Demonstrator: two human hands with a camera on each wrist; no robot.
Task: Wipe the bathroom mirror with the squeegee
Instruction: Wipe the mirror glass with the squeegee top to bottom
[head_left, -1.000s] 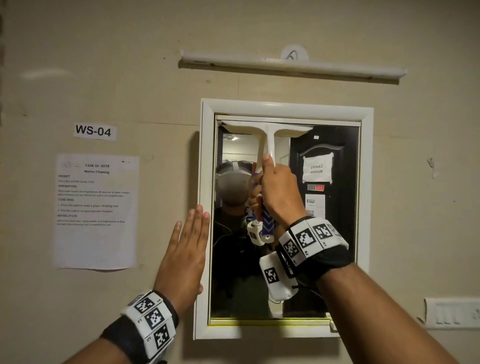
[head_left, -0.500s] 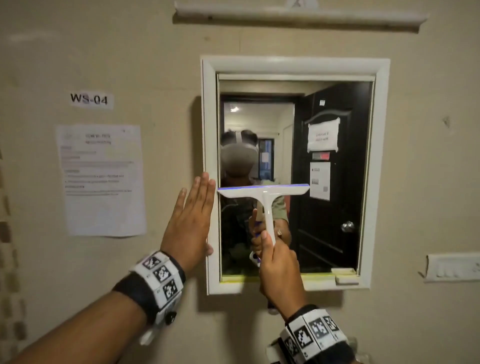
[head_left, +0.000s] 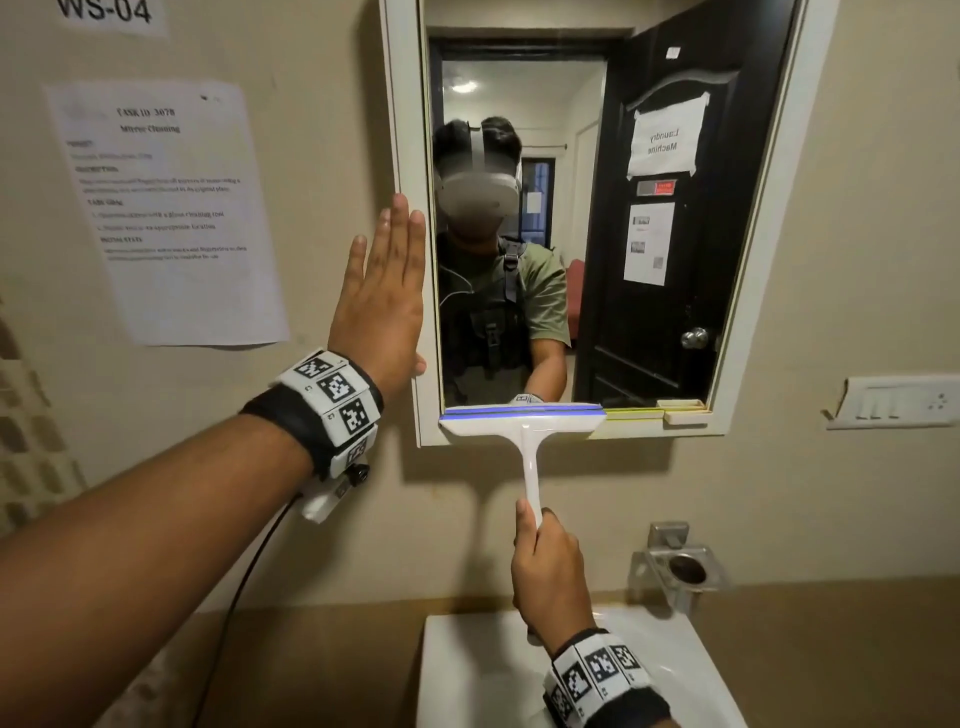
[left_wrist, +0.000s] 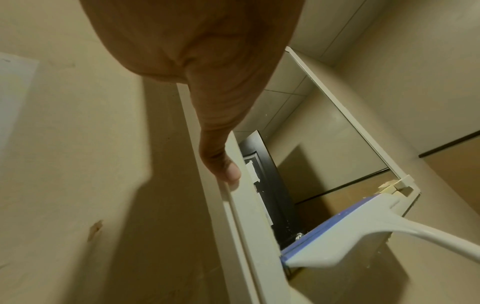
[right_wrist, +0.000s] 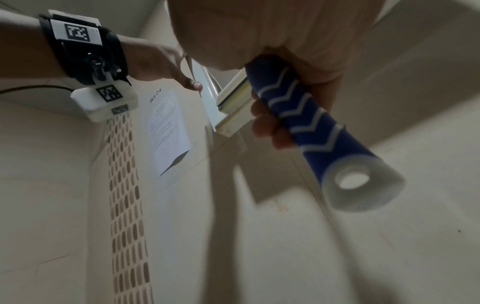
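A: Trouble is sitting on both sides, so I am reading from the left edge across. At left of centre in the head view, the left hand is lying flat with straight fingers, holding nothing, pressing on the wall and the mirror's white frame; the thumb is resting on the frame edge.

B: Is that hand risking anything?

A: If the fingertips are sliding rightward onto the mirror, they are likely leaving fresh smudges on the glass.

B: And the squeegee?

A: The squeegee is sitting at lower centre, its blue-edged blade lying level along the bottom edge of the glass, over the lower frame. The right hand, further down, is wrapping its fingers round the handle, index finger stretched along the stem.

B: So the stroke is looking finished.

A: Judging so. Any water gathered there is probably running onto the frame or down toward the sink. Lifting the blade carelessly is risking a streak line. To the right, small pale blocks are resting on the bottom ledge; a sideways move could be knocking them off.
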